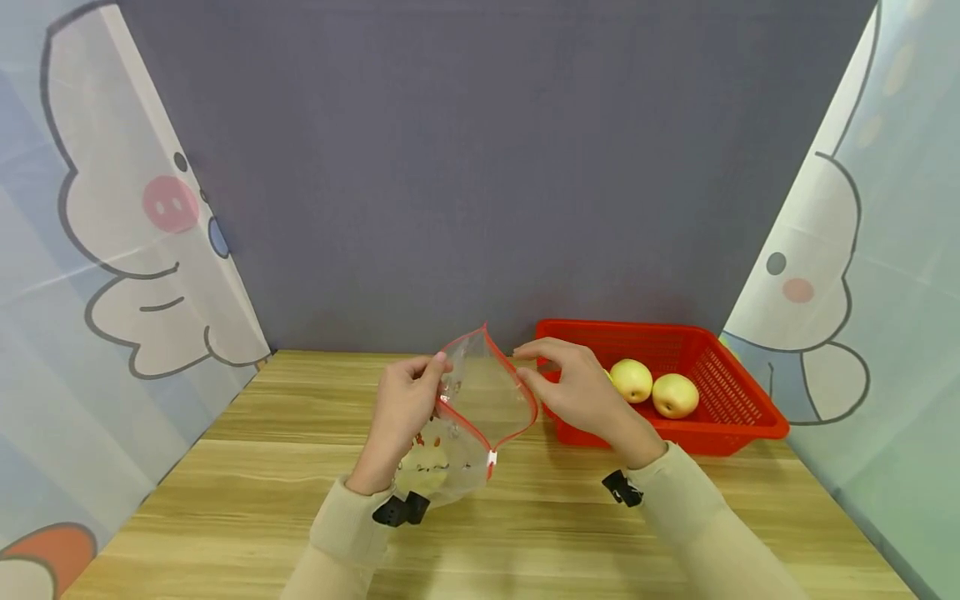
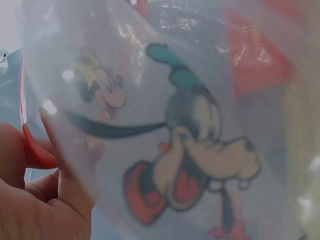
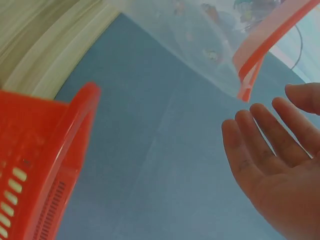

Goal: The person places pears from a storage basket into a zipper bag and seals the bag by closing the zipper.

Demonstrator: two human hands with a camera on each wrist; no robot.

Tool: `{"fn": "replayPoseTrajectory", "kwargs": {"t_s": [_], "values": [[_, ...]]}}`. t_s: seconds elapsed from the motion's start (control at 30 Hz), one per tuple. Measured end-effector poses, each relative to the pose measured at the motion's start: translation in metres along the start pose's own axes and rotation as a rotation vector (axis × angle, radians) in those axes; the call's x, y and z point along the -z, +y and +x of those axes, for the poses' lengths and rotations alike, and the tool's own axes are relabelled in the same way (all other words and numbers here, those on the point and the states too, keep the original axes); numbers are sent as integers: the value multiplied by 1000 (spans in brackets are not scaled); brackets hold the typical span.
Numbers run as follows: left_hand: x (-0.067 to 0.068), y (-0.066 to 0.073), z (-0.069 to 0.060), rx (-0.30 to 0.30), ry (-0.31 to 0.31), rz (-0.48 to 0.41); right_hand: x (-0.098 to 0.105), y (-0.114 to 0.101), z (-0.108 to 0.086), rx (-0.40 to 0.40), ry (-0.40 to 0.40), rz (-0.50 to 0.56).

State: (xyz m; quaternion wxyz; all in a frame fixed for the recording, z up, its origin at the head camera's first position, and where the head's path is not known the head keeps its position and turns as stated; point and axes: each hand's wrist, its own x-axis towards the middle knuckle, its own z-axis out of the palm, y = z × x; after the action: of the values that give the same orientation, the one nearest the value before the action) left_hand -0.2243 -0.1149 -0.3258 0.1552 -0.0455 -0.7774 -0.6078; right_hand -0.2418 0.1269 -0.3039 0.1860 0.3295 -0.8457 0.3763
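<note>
Zip bag (image 1: 478, 406), clear with a red-edged mouth and cartoon prints, hangs over the middle of the surface (image 1: 247, 483), toward its back edge; whether its bottom touches down I cannot tell. From the left, the left grip (image 1: 402, 398) pinches the bag's left rim between thumb and fingers, and the left wrist view shows the red strip (image 2: 35, 148) running in among those fingers. Next comes the mouth itself, spread into a wide gap, with a white slider (image 1: 492, 457) at its near corner. Judging by this, the step in hand is parting the mouth and holding it so, and it looks largely done. Just beside the right rim is the right grip (image 1: 573, 383), released: its fingers lie nearly straight, and in the right wrist view they are apart from the plastic and hold nothing. Farther right, at the back right corner of the surface, stands a red basket (image 1: 723, 427) with yellow apples (image 1: 675, 396) in it, two plainly seen. A next move would, I judge, call for the left grip to maintain its pinch so the limp mouth does not fold in, while the right grip, being free, can work at the rim or reach toward the basket.
</note>
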Motion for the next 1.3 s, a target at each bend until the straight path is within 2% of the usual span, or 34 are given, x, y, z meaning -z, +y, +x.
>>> {"fn": "replayPoseTrajectory", "kwargs": {"t_s": [0.43,0.7,0.93,1.13,1.3], "values": [[1,2,-2,5,10,21,16,13,4,-112,-115,-162],[0,1,-1,4,14,39,27,23,5,-163,-236,-274],[0,1,-1,6,12,41,35,34,5,-194,-251,-362],[1,1,-2,8,13,35,36,46,4,-267,-270,-453],[0,1,-1,10,17,43,38,57,2,-324,-287,-490]]}}
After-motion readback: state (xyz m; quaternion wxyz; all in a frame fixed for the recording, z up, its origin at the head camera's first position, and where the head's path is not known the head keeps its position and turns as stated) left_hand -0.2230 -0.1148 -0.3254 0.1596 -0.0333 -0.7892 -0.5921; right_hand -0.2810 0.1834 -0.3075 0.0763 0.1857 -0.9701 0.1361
